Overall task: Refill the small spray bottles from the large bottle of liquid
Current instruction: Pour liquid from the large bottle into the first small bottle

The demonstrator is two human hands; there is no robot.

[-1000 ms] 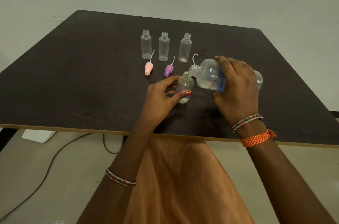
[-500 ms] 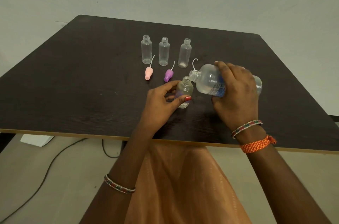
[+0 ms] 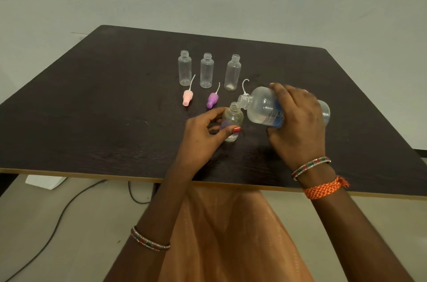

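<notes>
My right hand (image 3: pixel 298 120) grips the large clear bottle (image 3: pixel 263 108) with a blue label, tipped on its side, its open mouth right over the neck of a small clear bottle (image 3: pixel 233 117). My left hand (image 3: pixel 203 134) holds that small bottle upright on the dark table (image 3: pixel 92 115), thumb across its front. Three more small open bottles (image 3: pixel 185 68) (image 3: pixel 206 70) (image 3: pixel 232 72) stand in a row behind. A pink spray cap (image 3: pixel 187 98) and a purple spray cap (image 3: pixel 212 99) lie in front of them, each with a thin dip tube.
A curved white dip tube (image 3: pixel 245 85) pokes up behind the large bottle's neck. The table's front edge (image 3: pixel 92 175) runs close to my lap. On the floor at the left lie a white box (image 3: pixel 45 181) and a dark cable (image 3: pixel 60 217).
Both hands and the two bottles keep the same pose relative to each other. The view has tilted, so everything sits slightly lower in the frame.
</notes>
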